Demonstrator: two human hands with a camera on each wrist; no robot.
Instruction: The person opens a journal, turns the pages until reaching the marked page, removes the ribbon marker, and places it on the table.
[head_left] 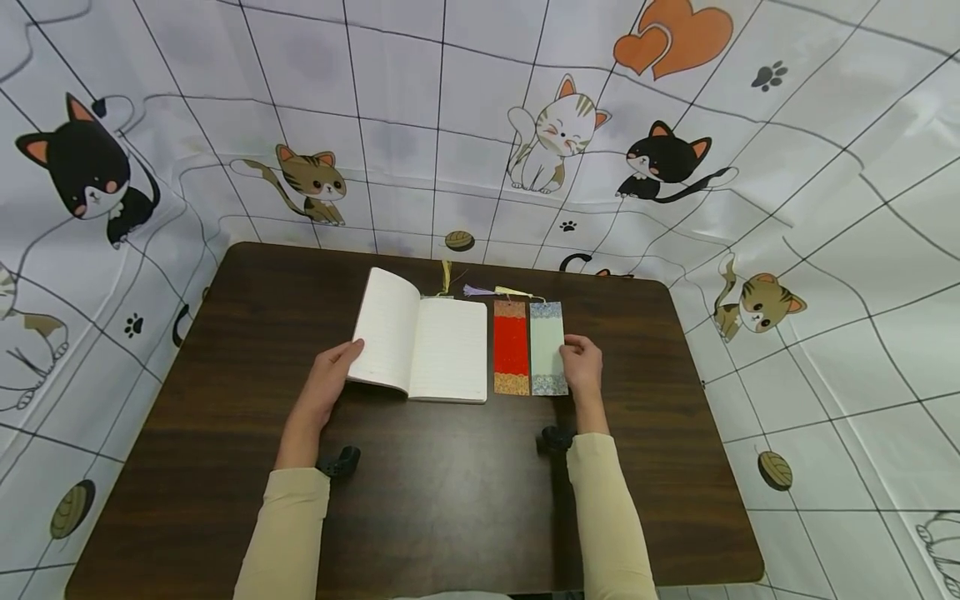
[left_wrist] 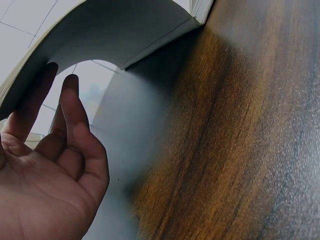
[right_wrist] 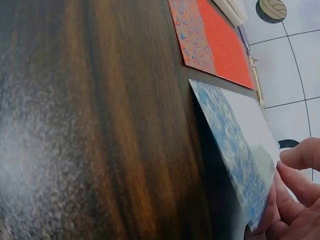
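Observation:
An open notebook [head_left: 450, 350] with lined pages lies on the table. My left hand [head_left: 333, 371] holds the raised left side of it, thumb on the page and fingers behind the cover [left_wrist: 125, 30], which curves upward. On the right, my right hand [head_left: 582, 365] pinches the right edge of a pale green bookmark [head_left: 547, 348] with blue patterned ends. That edge is lifted off the table in the right wrist view, so the bookmark [right_wrist: 240, 135] tilts. Beside it lies a red bookmark [head_left: 511, 348] with orange-gold patterned ends.
Purple [head_left: 478, 291] and pale yellow tassels [head_left: 513, 292] lie above the bookmarks. Another yellow tassel [head_left: 446, 277] sticks out at the notebook's top edge. A dark wooden table [head_left: 450, 500] carries everything, and a cat-print sheet [head_left: 397, 100] hangs behind it.

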